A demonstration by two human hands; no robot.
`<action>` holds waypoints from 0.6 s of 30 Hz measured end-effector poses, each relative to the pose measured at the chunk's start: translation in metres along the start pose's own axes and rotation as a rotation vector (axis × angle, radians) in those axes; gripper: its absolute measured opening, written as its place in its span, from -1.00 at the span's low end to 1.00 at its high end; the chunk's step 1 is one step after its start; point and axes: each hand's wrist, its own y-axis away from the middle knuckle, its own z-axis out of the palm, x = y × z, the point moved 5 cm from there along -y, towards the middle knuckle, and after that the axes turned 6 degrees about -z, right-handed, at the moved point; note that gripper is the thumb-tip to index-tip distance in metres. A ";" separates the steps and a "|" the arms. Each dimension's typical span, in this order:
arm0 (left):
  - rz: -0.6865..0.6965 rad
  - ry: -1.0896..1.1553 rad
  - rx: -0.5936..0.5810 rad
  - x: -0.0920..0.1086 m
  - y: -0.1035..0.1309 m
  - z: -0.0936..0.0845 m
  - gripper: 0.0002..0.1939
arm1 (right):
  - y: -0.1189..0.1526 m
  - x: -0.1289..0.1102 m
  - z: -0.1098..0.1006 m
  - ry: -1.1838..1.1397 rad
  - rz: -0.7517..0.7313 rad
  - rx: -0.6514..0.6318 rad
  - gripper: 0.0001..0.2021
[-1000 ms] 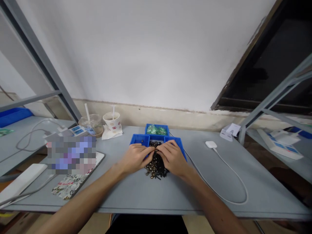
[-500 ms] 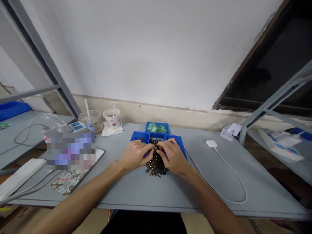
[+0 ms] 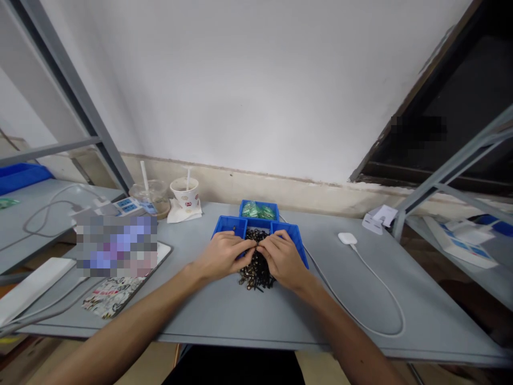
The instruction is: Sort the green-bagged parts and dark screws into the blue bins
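My left hand and my right hand meet fingertip to fingertip above a pile of small dark and brassy metal parts. Both hands are closed in a pinch. What sits between the fingertips is too small and covered to make out. The pile lies on the grey table, partly hidden under my fingers. A blue bin stands behind my left hand, and another blue bin is beside and behind my right hand. Between and beyond them, a third blue bin holds green-and-clear plastic packets.
At the back left are a paper cup on a napkin and a clear plastic cup with a straw. A patterned pad lies at left. To the right are a white charger puck with its cable and a folded white card.
My fingertips have come closer together above the pile, the right fingers curling in more. The camera view has shifted slightly; the bins and pile look the same.
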 end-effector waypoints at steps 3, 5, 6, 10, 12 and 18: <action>-0.019 -0.018 0.026 0.000 -0.001 -0.002 -0.81 | 0.001 0.002 -0.004 -0.005 0.020 0.059 -0.80; -0.030 -0.022 0.045 0.000 -0.002 -0.004 -0.82 | 0.001 0.003 -0.006 -0.033 0.024 0.087 -0.88; -0.033 -0.020 0.049 0.000 -0.002 -0.005 -0.83 | 0.001 0.003 -0.006 -0.044 0.022 0.095 -0.88; -0.033 -0.016 0.056 0.000 -0.002 -0.005 -0.84 | 0.000 0.001 -0.006 -0.037 -0.022 0.095 -0.87; -0.030 -0.020 0.040 0.000 -0.001 -0.003 -0.84 | 0.000 0.000 -0.005 -0.030 -0.036 0.092 -0.86; 0.007 0.001 -0.005 -0.003 0.002 0.002 -0.80 | 0.001 0.000 -0.001 -0.037 -0.021 0.087 -0.87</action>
